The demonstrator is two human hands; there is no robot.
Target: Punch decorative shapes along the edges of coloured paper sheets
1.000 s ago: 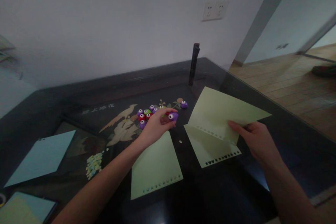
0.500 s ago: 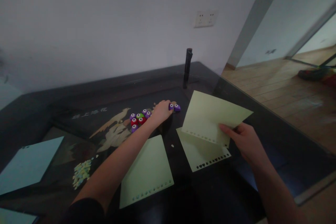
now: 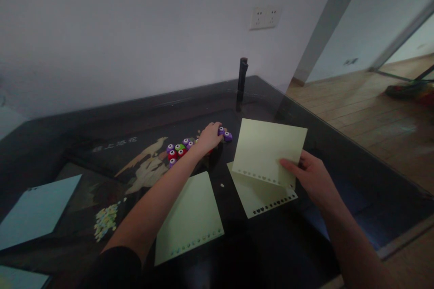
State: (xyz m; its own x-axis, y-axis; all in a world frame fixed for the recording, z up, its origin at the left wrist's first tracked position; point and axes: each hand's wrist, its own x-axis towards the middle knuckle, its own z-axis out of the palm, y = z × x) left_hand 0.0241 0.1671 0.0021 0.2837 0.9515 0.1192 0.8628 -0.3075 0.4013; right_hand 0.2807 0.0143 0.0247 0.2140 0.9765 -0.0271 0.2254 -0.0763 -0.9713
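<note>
My left hand reaches over the group of small eyed punches, its fingers curled at a purple punch; whether it grips that punch is hard to tell. Beside it lies another purple punch. Red, green and purple punches sit left of the hand, partly behind my forearm. My right hand pinches a pale yellow-green sheet with holes along its lower edge, raised over a second sheet with a row of punched shapes. A third punched sheet lies near my left forearm.
Paper bits form a pile on the black table. Blue sheets lie at the left. A dark upright cylinder stands at the back edge, before a wall with sockets.
The sheet in my right hand has turned flatter toward the camera, and its right corner has swung left. My left hand has shifted only slightly by the purple punches.
</note>
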